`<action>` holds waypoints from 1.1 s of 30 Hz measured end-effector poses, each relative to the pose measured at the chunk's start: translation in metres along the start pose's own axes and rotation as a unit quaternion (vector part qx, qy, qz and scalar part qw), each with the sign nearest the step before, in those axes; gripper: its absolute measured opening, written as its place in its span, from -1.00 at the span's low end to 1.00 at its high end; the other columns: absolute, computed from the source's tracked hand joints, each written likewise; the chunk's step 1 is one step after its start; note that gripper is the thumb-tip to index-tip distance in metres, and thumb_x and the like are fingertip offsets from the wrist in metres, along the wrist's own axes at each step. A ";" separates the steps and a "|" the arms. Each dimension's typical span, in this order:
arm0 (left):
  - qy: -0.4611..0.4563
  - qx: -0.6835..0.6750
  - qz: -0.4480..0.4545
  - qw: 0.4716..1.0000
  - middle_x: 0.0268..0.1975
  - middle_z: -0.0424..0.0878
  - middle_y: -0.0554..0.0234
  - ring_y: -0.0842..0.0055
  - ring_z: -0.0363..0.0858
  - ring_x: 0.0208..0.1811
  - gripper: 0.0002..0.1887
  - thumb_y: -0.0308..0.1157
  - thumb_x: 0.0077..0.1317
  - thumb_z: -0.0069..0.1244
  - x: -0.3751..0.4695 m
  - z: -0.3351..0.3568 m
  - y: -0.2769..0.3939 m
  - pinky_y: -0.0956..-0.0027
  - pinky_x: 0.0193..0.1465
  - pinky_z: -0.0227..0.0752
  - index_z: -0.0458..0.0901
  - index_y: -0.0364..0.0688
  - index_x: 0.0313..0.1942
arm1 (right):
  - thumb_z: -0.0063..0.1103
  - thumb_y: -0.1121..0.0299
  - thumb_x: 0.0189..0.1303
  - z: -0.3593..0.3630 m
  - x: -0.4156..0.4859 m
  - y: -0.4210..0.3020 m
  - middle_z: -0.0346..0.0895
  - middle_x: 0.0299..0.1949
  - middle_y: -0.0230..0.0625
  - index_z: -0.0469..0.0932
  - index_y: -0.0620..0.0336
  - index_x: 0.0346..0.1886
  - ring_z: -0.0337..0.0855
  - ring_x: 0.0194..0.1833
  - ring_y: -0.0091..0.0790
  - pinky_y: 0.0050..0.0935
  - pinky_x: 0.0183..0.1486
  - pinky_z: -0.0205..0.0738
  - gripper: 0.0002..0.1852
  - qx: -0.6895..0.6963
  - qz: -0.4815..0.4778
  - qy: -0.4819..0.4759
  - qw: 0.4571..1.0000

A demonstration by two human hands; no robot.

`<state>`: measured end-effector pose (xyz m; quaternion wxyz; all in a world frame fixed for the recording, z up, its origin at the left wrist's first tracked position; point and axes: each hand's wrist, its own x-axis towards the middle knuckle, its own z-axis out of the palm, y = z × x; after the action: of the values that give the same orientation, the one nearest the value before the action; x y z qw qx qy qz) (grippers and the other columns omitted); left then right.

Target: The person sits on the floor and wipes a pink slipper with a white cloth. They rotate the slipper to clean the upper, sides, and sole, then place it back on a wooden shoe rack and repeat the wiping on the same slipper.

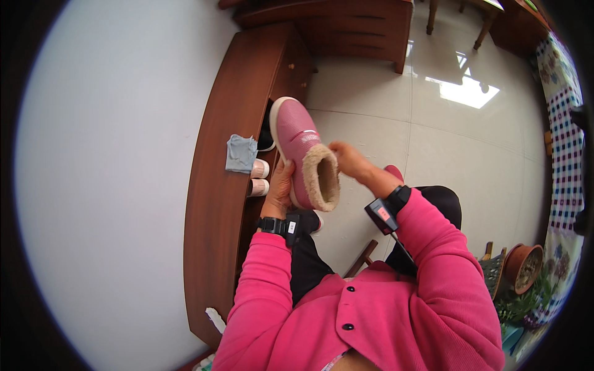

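A pink ankle boot (pixel 298 134) with a beige fleece lining and a pale sole is held up in front of me, toe pointing away. My left hand (pixel 280 183) grips its sole side near the heel. On the boot's right side, my right hand (pixel 348 160) is at the fleece collar, its fingertips partly hidden behind the boot, so its hold is unclear. A folded grey-blue cloth (pixel 241 154) lies on the wooden shoe cabinet (pixel 222 116) to the left. Pink shoes (pixel 260 169) with white soles and a dark shoe (pixel 266 139) stick out of the cabinet's open shelf.
A wooden furniture panel (pixel 357 35) stands beyond the cabinet. Tiled floor (pixel 366 92) stretches to the right. A clay pot (pixel 523 269) and green plants (pixel 524 299) are at the lower right, near a patterned curtain (pixel 564 157). Wooden legs (pixel 362 259) show between my knees.
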<state>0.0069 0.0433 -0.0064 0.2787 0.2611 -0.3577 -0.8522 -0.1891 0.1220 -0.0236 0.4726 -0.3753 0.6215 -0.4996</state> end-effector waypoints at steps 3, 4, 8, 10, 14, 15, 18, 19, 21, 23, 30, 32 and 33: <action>0.028 0.035 -0.027 0.999 0.25 0.52 0.23 0.38 0.53 0.22 -0.30 -0.21 0.33 0.16 -0.004 0.004 0.003 0.24 0.29 0.47 0.22 -0.03 0.42 | 0.03 0.32 0.44 -0.019 0.021 -0.013 0.58 -0.31 -0.37 0.55 0.31 0.01 0.54 -0.33 -0.53 -0.52 -0.26 0.48 -0.74 0.071 0.005 0.087 0.994; 0.020 0.050 -0.039 0.998 0.25 0.51 0.21 0.39 0.53 0.22 -0.32 -0.27 0.35 0.12 -0.006 0.005 0.004 0.27 0.29 0.45 0.21 -0.05 0.42 | 0.04 0.32 0.44 -0.025 0.027 -0.019 0.58 -0.31 -0.38 0.54 0.31 0.02 0.53 -0.33 -0.55 -0.53 -0.26 0.47 -0.74 0.102 -0.007 0.078 0.992; 0.000 0.113 -0.105 0.988 0.27 0.47 0.15 0.42 0.50 0.23 -0.31 -0.39 0.37 0.03 -0.012 0.010 0.011 0.34 0.30 0.41 0.13 -0.17 0.46 | 0.07 0.37 0.41 -0.036 0.037 -0.038 0.60 -0.27 -0.39 0.55 0.30 0.05 0.51 -0.33 -0.59 -0.53 -0.27 0.46 -0.74 0.147 -0.089 0.097 0.980; -0.019 0.134 -0.121 0.983 0.28 0.46 0.13 0.44 0.50 0.23 -0.31 -0.37 0.39 0.04 -0.013 0.012 0.010 0.36 0.31 0.40 0.12 -0.23 0.46 | 0.08 0.38 0.41 -0.033 0.036 -0.045 0.59 -0.26 -0.40 0.55 0.30 0.05 0.51 -0.29 -0.59 -0.56 -0.24 0.45 -0.75 0.128 -0.092 0.096 0.983; -0.035 0.160 -0.130 0.978 0.27 0.47 0.14 0.48 0.50 0.22 -0.33 -0.38 0.41 0.01 -0.011 0.015 0.008 0.38 0.29 0.40 0.13 -0.21 0.47 | 0.10 0.41 0.39 -0.029 0.035 -0.049 0.59 -0.22 -0.38 0.56 0.28 0.06 0.53 -0.21 -0.54 -0.53 -0.15 0.45 -0.75 0.093 -0.106 0.098 0.985; -0.038 0.160 -0.136 0.977 0.27 0.47 0.15 0.49 0.50 0.21 -0.33 -0.39 0.41 0.01 -0.010 0.015 0.007 0.39 0.28 0.40 0.12 -0.20 0.47 | 0.11 0.42 0.37 -0.029 0.036 -0.049 0.59 -0.22 -0.35 0.57 0.26 0.06 0.55 -0.20 -0.49 -0.50 -0.13 0.45 -0.75 0.084 -0.108 0.102 0.985; -0.040 0.191 -0.140 0.971 0.26 0.48 0.17 0.52 0.50 0.19 -0.31 -0.40 0.42 0.00 -0.006 0.015 0.001 0.41 0.27 0.39 0.09 -0.18 0.49 | 0.15 0.45 0.29 -0.032 0.038 -0.046 0.56 -0.24 -0.22 0.60 0.19 0.00 0.61 -0.22 -0.18 -0.36 -0.11 0.50 -0.77 -0.221 -0.256 0.137 0.931; -0.049 0.201 -0.134 0.969 0.25 0.48 0.17 0.53 0.50 0.18 -0.30 -0.40 0.42 0.00 -0.005 0.014 -0.002 0.42 0.27 0.39 0.08 -0.17 0.50 | 0.14 0.47 0.26 -0.032 0.038 -0.046 0.54 -0.24 -0.19 0.61 0.18 -0.04 0.59 -0.20 -0.11 -0.32 -0.10 0.50 -0.78 -0.233 -0.248 0.137 0.930; -0.039 0.209 -0.137 0.967 0.26 0.48 0.17 0.55 0.50 0.18 -0.28 -0.40 0.41 0.02 -0.004 0.011 -0.005 0.44 0.27 0.37 0.07 -0.15 0.51 | 0.13 0.50 0.22 -0.028 0.037 -0.045 0.50 -0.23 -0.11 0.62 0.15 -0.10 0.57 -0.18 0.04 -0.23 -0.08 0.51 -0.80 -0.259 -0.250 0.140 0.922; -0.031 0.204 -0.141 0.968 0.25 0.49 0.17 0.54 0.50 0.17 -0.29 -0.39 0.41 0.03 -0.003 0.008 -0.008 0.44 0.27 0.37 0.08 -0.16 0.50 | 0.11 0.51 0.23 -0.020 0.031 -0.045 0.49 -0.22 -0.12 0.61 0.17 -0.15 0.58 -0.16 0.03 -0.20 -0.07 0.52 -0.84 -0.275 -0.234 0.118 0.925; 0.019 0.258 -0.103 0.961 0.13 0.58 0.27 0.53 0.56 0.11 -0.40 -0.24 0.28 0.22 -0.002 0.009 -0.009 0.41 0.19 0.43 0.40 -0.20 0.27 | 0.19 0.45 0.13 0.028 -0.006 -0.039 0.45 -0.21 -0.14 0.56 0.17 -0.25 0.63 -0.21 0.00 -0.16 -0.15 0.57 -0.88 -0.337 -0.294 -0.111 0.888; 0.017 0.260 -0.115 0.959 0.15 0.58 0.25 0.53 0.55 0.14 -0.40 -0.29 0.28 0.22 -0.004 0.011 -0.005 0.42 0.22 0.41 0.40 -0.20 0.29 | 0.16 0.46 0.14 0.029 -0.010 -0.035 0.45 -0.20 -0.14 0.55 0.16 -0.22 0.63 -0.21 0.01 -0.14 -0.16 0.57 -0.87 -0.346 -0.292 -0.091 0.887; 0.009 0.257 -0.119 0.959 0.15 0.58 0.24 0.52 0.54 0.15 -0.39 -0.31 0.27 0.22 -0.005 0.012 -0.004 0.42 0.23 0.40 0.40 -0.20 0.30 | 0.15 0.47 0.15 0.026 -0.009 -0.032 0.45 -0.20 -0.14 0.55 0.15 -0.20 0.63 -0.21 0.01 -0.13 -0.17 0.56 -0.86 -0.336 -0.315 -0.070 0.885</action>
<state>0.0015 0.0544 -0.0009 0.1020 0.3721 -0.5285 -0.7562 -0.1615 0.1163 0.0085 0.1785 -0.7217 0.5664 -0.3556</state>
